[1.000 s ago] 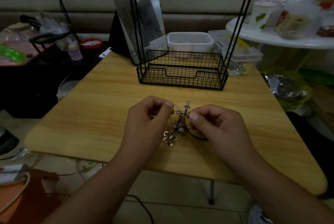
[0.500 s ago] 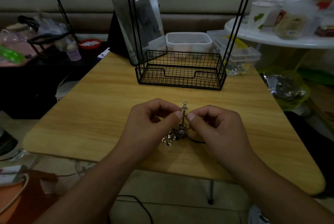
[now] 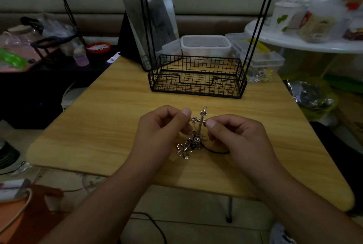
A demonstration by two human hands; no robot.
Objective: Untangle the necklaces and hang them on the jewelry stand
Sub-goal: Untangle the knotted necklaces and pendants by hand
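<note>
Both hands, L (image 3: 161, 135) & R (image 3: 239, 137), pinching tangled necklaces (image 3: 193, 137), cross pendant (image 3: 200, 120) upright, over wood table (image 3: 110, 117), no legible text

I can't follow how the cords run in the tangle (image 3: 193, 141): too small and dark, and my right hand (image 3: 238, 139) covers the black cord's (image 3: 216, 151) far end. Behind the tangle, the stand's (image 3: 197, 78) top bar is cut off by the upper edge; only hook tips show. The tubs' (image 3: 205, 45) contents behind it are unreadable.
</note>
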